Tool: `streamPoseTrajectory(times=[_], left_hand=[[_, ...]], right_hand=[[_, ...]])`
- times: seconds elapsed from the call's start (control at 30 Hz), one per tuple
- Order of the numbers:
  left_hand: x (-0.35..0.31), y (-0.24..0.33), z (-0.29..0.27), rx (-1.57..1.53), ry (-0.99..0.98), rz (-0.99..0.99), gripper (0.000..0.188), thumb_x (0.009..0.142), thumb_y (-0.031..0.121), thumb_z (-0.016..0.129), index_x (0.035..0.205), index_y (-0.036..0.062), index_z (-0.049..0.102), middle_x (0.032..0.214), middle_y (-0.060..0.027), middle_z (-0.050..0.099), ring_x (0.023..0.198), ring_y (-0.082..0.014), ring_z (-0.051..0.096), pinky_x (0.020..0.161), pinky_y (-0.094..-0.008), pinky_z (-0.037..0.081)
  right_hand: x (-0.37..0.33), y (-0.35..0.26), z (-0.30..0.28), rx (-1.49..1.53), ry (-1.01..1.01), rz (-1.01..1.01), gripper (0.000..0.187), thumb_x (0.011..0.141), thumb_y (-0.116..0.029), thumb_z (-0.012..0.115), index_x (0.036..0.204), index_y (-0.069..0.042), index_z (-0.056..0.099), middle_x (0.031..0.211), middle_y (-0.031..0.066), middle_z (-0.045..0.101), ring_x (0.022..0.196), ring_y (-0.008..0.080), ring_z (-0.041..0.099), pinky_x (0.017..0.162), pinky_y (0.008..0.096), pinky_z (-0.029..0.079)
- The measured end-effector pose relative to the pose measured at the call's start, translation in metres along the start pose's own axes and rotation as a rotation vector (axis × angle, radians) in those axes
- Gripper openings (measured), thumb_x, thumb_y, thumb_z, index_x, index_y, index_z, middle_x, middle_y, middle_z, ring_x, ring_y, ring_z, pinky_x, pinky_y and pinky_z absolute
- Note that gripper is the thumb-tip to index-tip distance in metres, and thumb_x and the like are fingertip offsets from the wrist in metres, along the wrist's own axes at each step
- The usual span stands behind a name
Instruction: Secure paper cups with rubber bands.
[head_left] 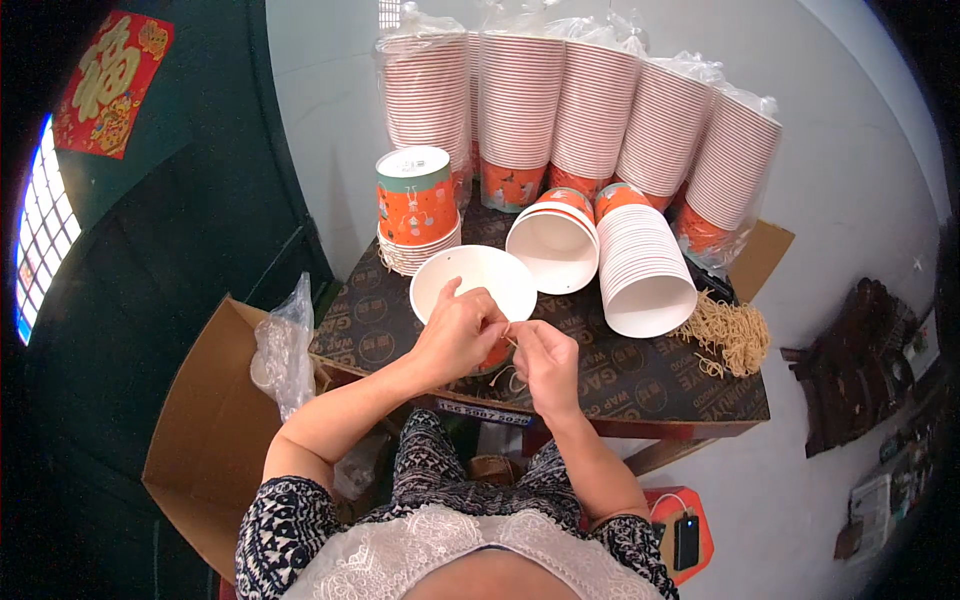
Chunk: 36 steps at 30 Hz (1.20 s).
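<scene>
Centrally, cord (510,336) between left-hand grip (460,328) and right-hand grip (547,362), cup (485,272) just beyond

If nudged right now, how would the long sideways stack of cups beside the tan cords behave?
The stack of cups lies on its rounded side, so it would probably roll. Its thin walls suggest it is light for its size. Lifted by one end, it might slide apart, as no wrapping shows.

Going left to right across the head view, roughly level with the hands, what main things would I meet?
Cardboard box, left hand, right hand, cup stack lying on its side, tan cord pile, dark wooden furniture.
</scene>
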<state>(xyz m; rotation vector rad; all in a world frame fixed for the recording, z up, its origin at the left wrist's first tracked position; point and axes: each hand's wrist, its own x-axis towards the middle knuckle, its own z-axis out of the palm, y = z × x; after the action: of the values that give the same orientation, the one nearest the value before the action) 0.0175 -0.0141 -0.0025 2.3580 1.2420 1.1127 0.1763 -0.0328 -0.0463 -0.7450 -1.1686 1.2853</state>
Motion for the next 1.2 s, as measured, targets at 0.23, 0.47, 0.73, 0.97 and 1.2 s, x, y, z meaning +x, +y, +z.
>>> streamPoseTrajectory(times=[0.23,0.47,0.73,0.97,1.2], left_hand=[[0.000,-0.002,0.000,-0.028,-0.008,-0.037,0.011,0.082,0.009,0.069,0.075,0.0037,0.063,0.075,-0.0091,0.063,0.074,-0.0283,0.063,0.111,-0.0574,0.026],[0.003,0.000,-0.004,-0.029,-0.080,-0.081,0.010,0.081,0.009,0.071,0.077,0.0030,0.065,0.074,-0.0086,0.066,0.072,-0.0243,0.064,0.107,-0.0535,0.032],[0.010,-0.002,-0.007,-0.152,-0.140,-0.221,0.012,0.080,0.007,0.073,0.078,-0.0024,0.068,0.072,-0.0118,0.068,0.065,-0.0159,0.063,0.057,-0.0296,0.049],[0.011,0.000,-0.008,-0.176,-0.177,-0.279,0.012,0.082,0.008,0.072,0.080,-0.0033,0.068,0.071,-0.0078,0.068,0.064,-0.0106,0.060,0.058,-0.0285,0.050],[0.012,-0.004,-0.011,-0.187,-0.236,-0.271,0.012,0.084,0.007,0.070,0.080,-0.0033,0.068,0.068,-0.0049,0.065,0.063,-0.0089,0.058,0.056,-0.0262,0.048]], right_hand=[[-0.001,-0.002,-0.001,0.033,-0.009,-0.018,0.019,0.099,-0.010,0.052,0.099,0.004,0.065,0.061,-0.0063,0.043,0.049,0.0015,0.034,0.043,0.0204,0.024],[0.000,0.000,-0.006,0.146,-0.061,0.052,0.019,0.099,-0.010,0.051,0.100,0.004,0.064,0.063,-0.0066,0.043,0.051,0.0013,0.035,0.043,0.0193,0.024],[-0.001,0.006,-0.007,0.119,-0.069,0.020,0.018,0.099,-0.010,0.051,0.101,0.004,0.063,0.064,-0.0063,0.044,0.051,0.0013,0.035,0.044,0.0192,0.025],[0.000,0.007,-0.010,0.142,-0.104,0.031,0.017,0.099,-0.010,0.051,0.104,0.003,0.061,0.065,-0.0053,0.045,0.051,0.0010,0.035,0.043,0.0185,0.024],[0.001,0.004,-0.008,0.183,-0.116,0.061,0.017,0.099,-0.010,0.051,0.106,0.002,0.061,0.066,-0.0056,0.045,0.051,0.0006,0.034,0.043,0.0177,0.025]])
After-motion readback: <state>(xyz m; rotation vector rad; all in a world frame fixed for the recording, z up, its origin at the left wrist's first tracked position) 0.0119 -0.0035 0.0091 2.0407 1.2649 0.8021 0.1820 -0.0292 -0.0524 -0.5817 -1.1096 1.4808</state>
